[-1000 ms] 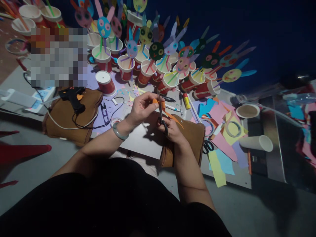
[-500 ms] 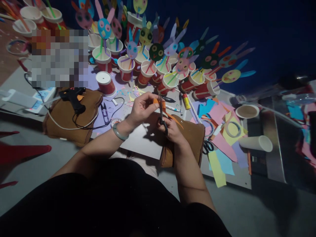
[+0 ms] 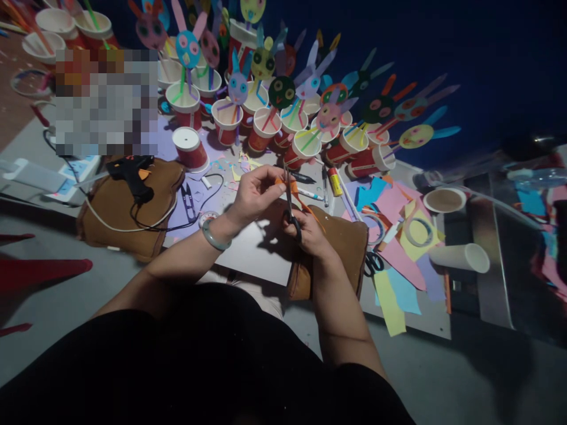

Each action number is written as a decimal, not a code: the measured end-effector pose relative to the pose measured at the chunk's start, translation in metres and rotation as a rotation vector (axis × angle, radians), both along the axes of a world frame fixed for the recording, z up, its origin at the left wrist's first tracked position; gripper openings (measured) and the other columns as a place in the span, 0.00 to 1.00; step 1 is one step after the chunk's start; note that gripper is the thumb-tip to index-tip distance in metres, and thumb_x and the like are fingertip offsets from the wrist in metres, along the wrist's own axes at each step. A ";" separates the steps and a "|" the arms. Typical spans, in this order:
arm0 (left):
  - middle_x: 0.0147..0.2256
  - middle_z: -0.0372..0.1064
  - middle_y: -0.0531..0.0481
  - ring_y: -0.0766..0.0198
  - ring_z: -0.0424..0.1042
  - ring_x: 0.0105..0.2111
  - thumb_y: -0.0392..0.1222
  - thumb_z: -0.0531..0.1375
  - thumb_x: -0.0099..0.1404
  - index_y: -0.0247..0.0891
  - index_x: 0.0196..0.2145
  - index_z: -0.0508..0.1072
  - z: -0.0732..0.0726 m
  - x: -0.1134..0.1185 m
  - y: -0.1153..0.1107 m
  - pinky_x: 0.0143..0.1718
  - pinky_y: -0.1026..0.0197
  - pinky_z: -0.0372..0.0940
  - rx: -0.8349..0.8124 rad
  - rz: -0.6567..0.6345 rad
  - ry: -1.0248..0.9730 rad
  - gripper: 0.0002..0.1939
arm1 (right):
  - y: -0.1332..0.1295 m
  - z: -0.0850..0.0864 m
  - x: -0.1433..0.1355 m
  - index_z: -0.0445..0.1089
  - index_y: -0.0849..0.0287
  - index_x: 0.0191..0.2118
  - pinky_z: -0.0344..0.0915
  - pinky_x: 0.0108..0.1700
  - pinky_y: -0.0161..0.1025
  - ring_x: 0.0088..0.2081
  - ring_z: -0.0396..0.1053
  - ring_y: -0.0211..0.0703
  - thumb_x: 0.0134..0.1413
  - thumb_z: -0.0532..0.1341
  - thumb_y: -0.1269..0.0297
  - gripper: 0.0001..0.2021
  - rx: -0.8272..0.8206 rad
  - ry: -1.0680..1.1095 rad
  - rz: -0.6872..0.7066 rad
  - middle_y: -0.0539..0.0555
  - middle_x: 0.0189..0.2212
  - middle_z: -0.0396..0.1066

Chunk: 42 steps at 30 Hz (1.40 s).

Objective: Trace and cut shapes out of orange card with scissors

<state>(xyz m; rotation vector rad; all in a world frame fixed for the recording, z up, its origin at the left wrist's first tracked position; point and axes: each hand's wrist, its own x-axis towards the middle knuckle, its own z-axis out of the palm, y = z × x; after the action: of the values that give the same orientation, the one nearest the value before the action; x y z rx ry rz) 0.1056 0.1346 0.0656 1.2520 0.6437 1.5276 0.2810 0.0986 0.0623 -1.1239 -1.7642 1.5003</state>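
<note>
My left hand (image 3: 259, 193) pinches a piece of orange paper (image 3: 280, 181) over the table. In my right hand (image 3: 309, 232) is a pair of scissors (image 3: 290, 198) with black handles, its blades pointing away from me and crossing the paper beside my left fingertips. A thin orange strip (image 3: 305, 205) of the paper trails off to the right of the blades. Below both hands lies a white sheet (image 3: 261, 254). How far apart the blades are is hard to make out.
Behind my hands stand several red paper cups (image 3: 227, 121) with paper rabbit heads. A glue gun (image 3: 135, 180) rests on a brown cushion (image 3: 128, 221) at left. Coloured paper scraps (image 3: 403, 265), a tape roll (image 3: 419, 229) and black scissors (image 3: 372, 264) lie at right.
The orange paper has shifted slightly at the blades, and its trailing strip looks narrower and shorter. Both hands stay in nearly the same place.
</note>
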 end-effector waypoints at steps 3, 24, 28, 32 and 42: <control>0.35 0.76 0.49 0.63 0.77 0.39 0.53 0.68 0.60 0.38 0.30 0.72 0.000 0.000 0.000 0.42 0.60 0.70 0.005 -0.001 -0.010 0.16 | 0.001 0.002 0.000 0.60 0.57 0.24 0.55 0.29 0.34 0.24 0.52 0.33 0.48 0.67 0.47 0.21 0.013 -0.004 0.000 0.45 0.21 0.56; 0.34 0.75 0.49 0.62 0.76 0.38 0.52 0.68 0.59 0.38 0.28 0.70 0.000 -0.001 0.003 0.42 0.57 0.70 0.044 0.019 -0.015 0.16 | 0.002 0.005 -0.002 0.59 0.57 0.22 0.51 0.27 0.34 0.24 0.50 0.32 0.47 0.67 0.44 0.24 -0.001 0.008 -0.011 0.44 0.20 0.53; 0.35 0.76 0.49 0.63 0.76 0.38 0.48 0.68 0.59 0.38 0.28 0.69 0.001 -0.001 0.003 0.41 0.58 0.70 0.011 0.018 -0.019 0.14 | 0.002 0.003 -0.001 0.59 0.58 0.22 0.50 0.26 0.34 0.23 0.50 0.31 0.46 0.68 0.42 0.25 -0.004 0.018 -0.031 0.44 0.19 0.53; 0.30 0.74 0.51 0.68 0.72 0.30 0.42 0.65 0.60 0.38 0.28 0.69 -0.001 -0.001 0.006 0.33 0.63 0.67 -0.116 0.033 0.004 0.09 | -0.002 -0.001 0.001 0.60 0.58 0.22 0.49 0.24 0.34 0.21 0.51 0.31 0.44 0.68 0.36 0.28 -0.102 0.196 -0.014 0.44 0.18 0.56; 0.23 0.62 0.55 0.69 0.61 0.23 0.37 0.58 0.54 0.38 0.26 0.67 0.007 -0.005 -0.001 0.26 0.64 0.55 -0.228 -0.295 0.277 0.02 | -0.001 0.006 0.025 0.57 0.55 0.18 0.51 0.19 0.34 0.14 0.51 0.32 0.50 0.59 0.32 0.30 -0.258 0.953 0.476 0.45 0.14 0.53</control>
<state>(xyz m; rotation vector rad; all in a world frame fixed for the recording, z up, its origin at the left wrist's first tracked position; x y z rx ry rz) 0.1003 0.1341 0.0725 1.3258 0.7510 1.0188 0.3065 0.0972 0.0683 0.0263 -1.1886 2.0925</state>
